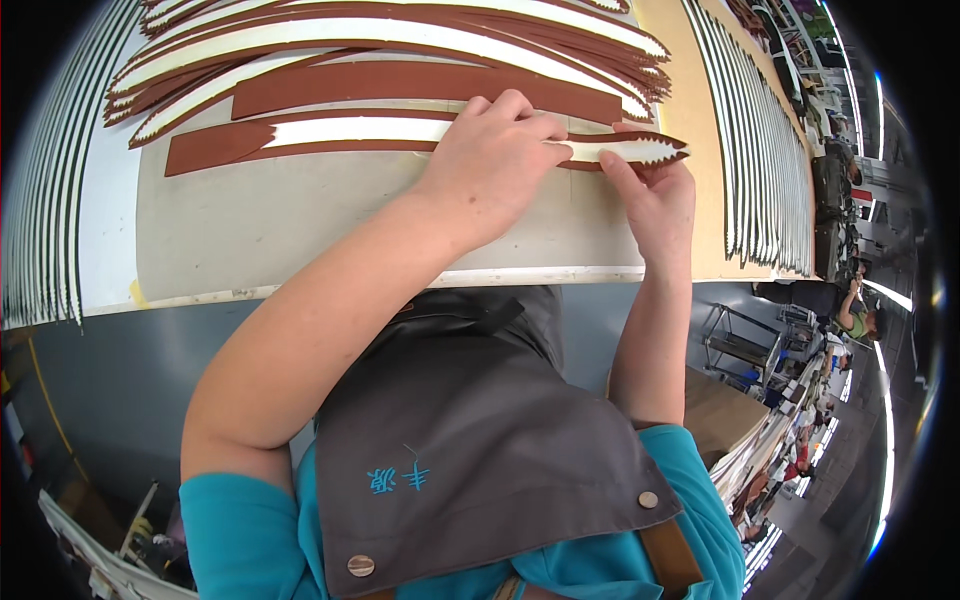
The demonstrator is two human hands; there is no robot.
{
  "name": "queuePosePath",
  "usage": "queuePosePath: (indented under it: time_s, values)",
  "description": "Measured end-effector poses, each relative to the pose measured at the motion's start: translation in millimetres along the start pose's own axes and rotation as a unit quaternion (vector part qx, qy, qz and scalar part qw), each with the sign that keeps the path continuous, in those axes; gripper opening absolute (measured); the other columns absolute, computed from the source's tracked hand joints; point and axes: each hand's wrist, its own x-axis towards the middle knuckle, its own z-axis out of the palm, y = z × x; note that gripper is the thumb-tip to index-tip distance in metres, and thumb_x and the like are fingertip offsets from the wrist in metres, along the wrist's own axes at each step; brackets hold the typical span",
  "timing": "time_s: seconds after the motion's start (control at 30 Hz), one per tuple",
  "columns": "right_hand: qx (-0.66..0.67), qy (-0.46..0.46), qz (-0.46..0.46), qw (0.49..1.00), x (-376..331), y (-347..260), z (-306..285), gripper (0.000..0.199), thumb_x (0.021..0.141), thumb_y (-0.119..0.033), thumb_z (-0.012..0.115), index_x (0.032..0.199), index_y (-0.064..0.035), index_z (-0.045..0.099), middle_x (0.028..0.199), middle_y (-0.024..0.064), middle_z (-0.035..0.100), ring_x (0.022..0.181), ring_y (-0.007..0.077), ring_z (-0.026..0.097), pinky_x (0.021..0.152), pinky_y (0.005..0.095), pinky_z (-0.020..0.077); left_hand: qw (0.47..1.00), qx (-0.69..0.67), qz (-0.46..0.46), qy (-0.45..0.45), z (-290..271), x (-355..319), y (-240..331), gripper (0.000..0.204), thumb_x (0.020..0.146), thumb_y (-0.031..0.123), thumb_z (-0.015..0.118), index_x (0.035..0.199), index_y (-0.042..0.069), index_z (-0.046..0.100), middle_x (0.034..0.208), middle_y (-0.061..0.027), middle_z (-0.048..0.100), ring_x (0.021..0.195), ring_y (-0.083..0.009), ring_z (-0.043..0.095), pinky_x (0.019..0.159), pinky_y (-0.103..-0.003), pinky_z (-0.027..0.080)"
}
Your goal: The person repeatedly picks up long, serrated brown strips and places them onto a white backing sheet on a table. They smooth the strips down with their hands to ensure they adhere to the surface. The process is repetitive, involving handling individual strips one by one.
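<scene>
At lower centre I see the dark apron [480, 430]. At centre, my left hand [495, 160] rests on the brown-and-white strip [350, 130], fingers curled; I cannot tell whether it grips. Right of centre, my right hand [658, 185] pinches the strip's toothed end. Beyond, a plain brown strip [400, 86] lies below the strip pile [350, 32] at the top.

- The left hand [490, 172] hides part of the brown-edged white strip [360, 130].
- Some right hand [662, 208] fingers disappear beneath it.
- The top edge crops the strip pile [330, 32].
- Distant people [858, 318] look too small to tell apart.
</scene>
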Motion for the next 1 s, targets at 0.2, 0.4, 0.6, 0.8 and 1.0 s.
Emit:
queuePosePath:
  time_s: [0.2,0.4,0.6,0.8,1.0]
  values:
    - [-0.078,0.046,-0.090,0.992,-7,-6,21,0.032,0.090,-0.006,0.075,0.122,-0.0010,0.073,0.111,0.0078,0.078,0.092,0.0152,0.074,0.083,0.0291,0.0564,1.000,-0.006,0.002,-0.001,-1,-1,-1,0.028,0.090,0.007,0.064,0.112,0.012,0.079,0.121,0.0047,0.071,0.109,-0.0222,0.058,0.092,-0.037,0.046]
    - [-0.133,0.046,-0.118,0.983,-5,-14,26,0.029,0.091,-0.006,0.072,0.120,-0.0040,0.075,0.103,0.0101,0.079,0.091,0.0196,0.077,0.077,0.0313,0.0577,1.000,-0.022,-0.006,-0.014,-5,0,0,0.028,0.089,0.004,0.064,0.113,0.010,0.079,0.120,0.0042,0.071,0.109,-0.0217,0.058,0.093,-0.037,0.046]
    - [-0.218,0.036,-0.154,0.963,-1,-13,27,0.027,0.089,-0.009,0.071,0.115,-0.0115,0.078,0.093,0.0097,0.079,0.076,0.0254,0.073,0.092,0.0370,0.0523,0.998,-0.055,-0.004,-0.009,-5,1,-2,0.027,0.090,0.003,0.063,0.112,0.007,0.078,0.120,0.0020,0.071,0.110,-0.0233,0.058,0.095,-0.039,0.046]
    - [-0.313,0.006,-0.177,0.933,2,-30,31,0.021,0.091,-0.010,0.067,0.108,-0.0118,0.078,0.075,0.0070,0.073,0.069,0.0251,0.069,0.104,0.0403,0.0465,0.997,-0.079,-0.007,0.000,0,3,-4,0.024,0.090,0.004,0.064,0.110,0.006,0.078,0.116,-0.0009,0.074,0.106,-0.0255,0.060,0.094,-0.041,0.049]
    - [-0.447,-0.026,-0.253,0.858,2,-47,38,0.021,0.089,-0.007,0.067,0.108,-0.0073,0.077,0.068,0.0093,0.069,0.069,0.0270,0.067,0.106,0.0445,0.0462,0.989,-0.139,-0.046,-0.022,-2,4,-5,0.024,0.088,0.002,0.066,0.108,0.004,0.077,0.114,-0.0041,0.074,0.108,-0.0279,0.061,0.096,-0.040,0.052]
